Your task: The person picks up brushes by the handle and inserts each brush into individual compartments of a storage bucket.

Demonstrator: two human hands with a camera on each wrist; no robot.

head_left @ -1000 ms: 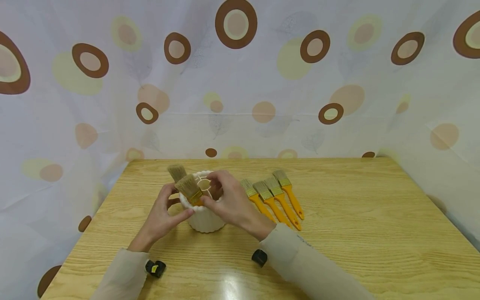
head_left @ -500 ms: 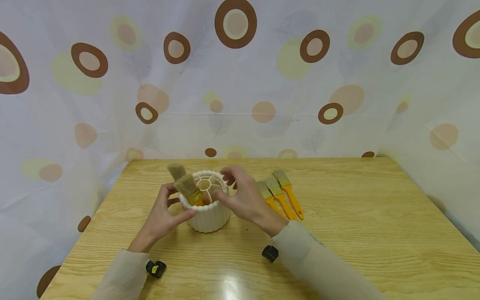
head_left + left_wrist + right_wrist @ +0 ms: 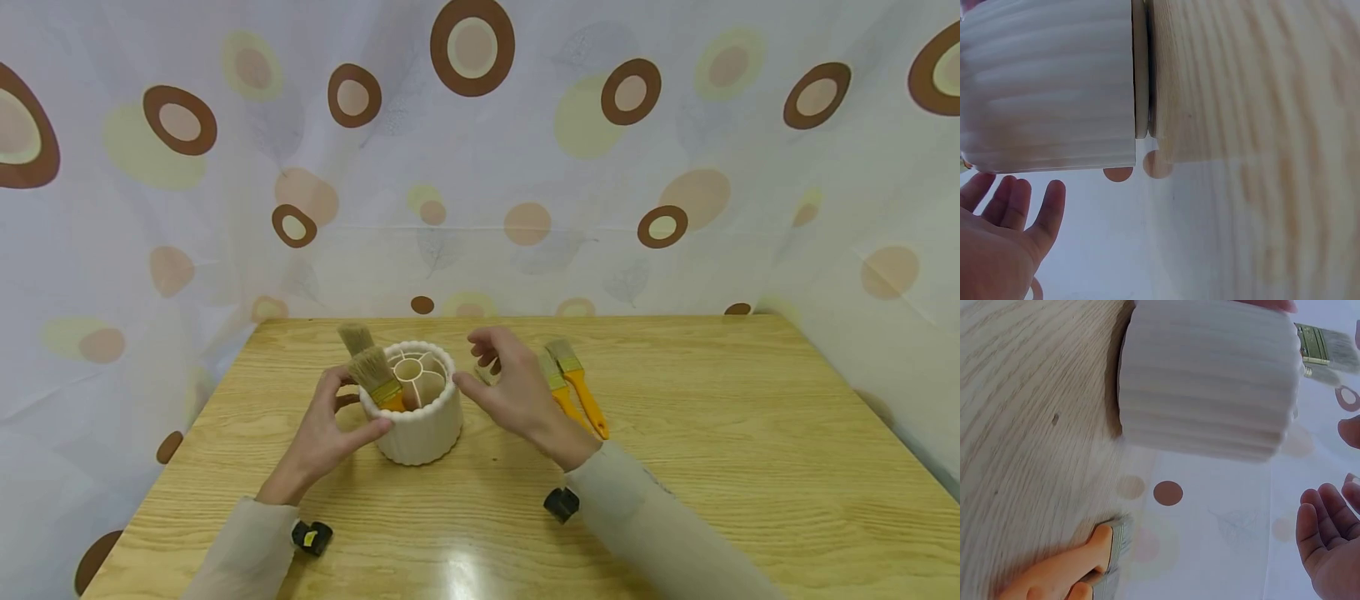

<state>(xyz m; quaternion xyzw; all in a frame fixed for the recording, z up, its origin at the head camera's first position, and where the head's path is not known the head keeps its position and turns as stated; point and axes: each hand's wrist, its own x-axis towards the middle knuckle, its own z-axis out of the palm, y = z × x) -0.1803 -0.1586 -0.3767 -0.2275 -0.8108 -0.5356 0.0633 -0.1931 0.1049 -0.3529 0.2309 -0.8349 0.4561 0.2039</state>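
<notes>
A white ribbed pot with a scalloped rim and a divider insert stands on the table. My left hand holds it from the left, thumb at the near rim and fingers around the far left side. Two paintbrushes stand in its left compartments, bristles up and leaning left, the nearer paintbrush showing some of its orange handle. My right hand hovers just right of the pot, fingers loosely bent, holding nothing. Beneath and beyond it lie several paintbrushes, among them the rightmost paintbrush; the hand partly hides the others.
The wooden table reaches toward a patterned curtain at the back and sides. A black wrist camera sits at the left sleeve, and another wrist camera at the right sleeve.
My right hand has left the pot and moved right, over the lying paintbrushes, covering more of them. My left hand stays at the pot, and the two paintbrushes in it remain there.
</notes>
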